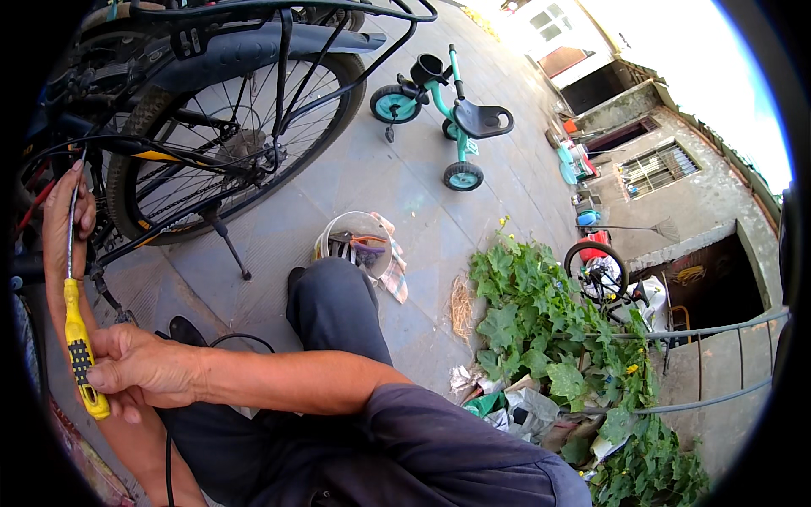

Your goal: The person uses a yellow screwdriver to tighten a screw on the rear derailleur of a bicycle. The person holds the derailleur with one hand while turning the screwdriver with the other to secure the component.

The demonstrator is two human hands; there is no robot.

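My right hand (139,367) is closed around the yellow handle of a screwdriver (78,351), whose handle carries a black dotted grip. Its long metal shaft points up, away from me, toward the frame of a dark bicycle (182,156). Beside the shaft's far end, my left hand (74,207) is curled against the bicycle, fingertips close to the screwdriver's tip. Whatever those fingers hold is hidden. The bicycle's spoked rear wheel, chain, mudguard and rack lie just right of my left hand. A thin black cable (169,465) hangs by my forearms.
A white bucket (338,221) with tools and a checked cloth (394,275) stands by my knee. The bicycle's kickstand (232,247) rests on the paving. Farther off stands a turquoise tricycle (463,120). Leafy vines (541,338) and plastic bags (528,410) lie to the right.
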